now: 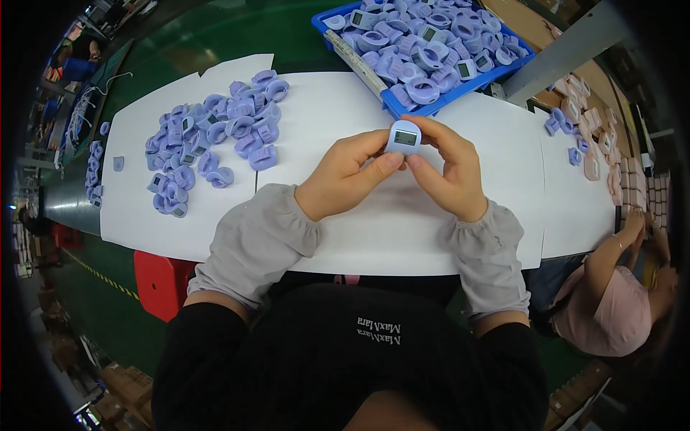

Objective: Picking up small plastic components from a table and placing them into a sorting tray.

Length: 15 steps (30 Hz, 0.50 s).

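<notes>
- Nearest me on the left, I've got a red stool (162, 287) below the table's near edge.
- Gray sleeve covers (262, 223) on both forearms, reaching in over the white sheeting (345, 248).
- Now the hands, right of the table's middle! I see the left hand (348, 176) closed in a pinch, thumb on the front of a lavender device (405, 137); its other fingertips are hidden from me.
- The right hand (456, 165) is curled in from the right, index finger at the device's far edge, thumb by the near one, a gap only as wide as the piece.
- The device sits between them, raised above the sheeting, its small gray screen facing me.
- Over to the left, a loose heap of matching lavender pieces (241, 108), many looped, some showing screens.
- Off to the right, a co-worker in a pink top (604, 309), beside pale pink pieces (591, 169).
- Beyond the hands, a blue crate (392, 105), heaped with more lavender pieces, next to a gray post (568, 54).
</notes>
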{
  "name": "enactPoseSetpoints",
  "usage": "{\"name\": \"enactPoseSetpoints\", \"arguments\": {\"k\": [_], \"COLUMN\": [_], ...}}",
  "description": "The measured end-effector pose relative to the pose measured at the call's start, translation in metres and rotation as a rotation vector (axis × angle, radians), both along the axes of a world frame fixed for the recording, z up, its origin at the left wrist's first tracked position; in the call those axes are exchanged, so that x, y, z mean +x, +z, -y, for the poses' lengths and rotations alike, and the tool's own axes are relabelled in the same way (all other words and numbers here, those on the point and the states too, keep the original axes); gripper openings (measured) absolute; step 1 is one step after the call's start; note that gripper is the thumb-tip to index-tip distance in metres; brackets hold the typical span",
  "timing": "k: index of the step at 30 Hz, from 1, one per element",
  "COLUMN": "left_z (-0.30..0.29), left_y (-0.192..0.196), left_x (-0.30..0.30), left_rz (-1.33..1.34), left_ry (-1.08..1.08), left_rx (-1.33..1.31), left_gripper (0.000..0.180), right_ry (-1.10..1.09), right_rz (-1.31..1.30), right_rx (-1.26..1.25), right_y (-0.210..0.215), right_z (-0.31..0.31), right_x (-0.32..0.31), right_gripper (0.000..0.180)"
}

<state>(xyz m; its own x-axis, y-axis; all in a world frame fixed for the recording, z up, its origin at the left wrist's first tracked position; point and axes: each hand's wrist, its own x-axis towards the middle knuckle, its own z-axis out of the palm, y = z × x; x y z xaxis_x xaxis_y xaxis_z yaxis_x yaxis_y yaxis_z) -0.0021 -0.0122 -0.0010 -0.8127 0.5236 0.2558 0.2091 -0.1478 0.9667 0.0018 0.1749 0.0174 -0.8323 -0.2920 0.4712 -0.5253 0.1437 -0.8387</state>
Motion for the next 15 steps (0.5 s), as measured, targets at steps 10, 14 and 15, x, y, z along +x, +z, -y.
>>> {"name": "enactPoseSetpoints", "arguments": {"k": [10,14,15], "left_z": [0.0017,0.0012,0.0006], "left_y": [0.0054,0.0057,0.0052], "left_x": [0.0014,0.0021,0.0020], "left_rz": [0.045,0.048,0.048], "left_ry": [-0.042,-0.024,-0.024], "left_rx": [0.001,0.003,0.003], "left_gripper": [0.031,0.031,0.031], "right_ry": [0.003,0.026,0.026], "right_rz": [0.081,0.132,0.132], "right_rx": [0.057,0.009,0.009], "right_y": [-0.0013,0.0005,0.0000], "right_z": [-0.0004,0.0007,0.0007], "right_x": [0.0040,0.0048,0.0045], "right_gripper": [0.040,0.040,0.040]}}
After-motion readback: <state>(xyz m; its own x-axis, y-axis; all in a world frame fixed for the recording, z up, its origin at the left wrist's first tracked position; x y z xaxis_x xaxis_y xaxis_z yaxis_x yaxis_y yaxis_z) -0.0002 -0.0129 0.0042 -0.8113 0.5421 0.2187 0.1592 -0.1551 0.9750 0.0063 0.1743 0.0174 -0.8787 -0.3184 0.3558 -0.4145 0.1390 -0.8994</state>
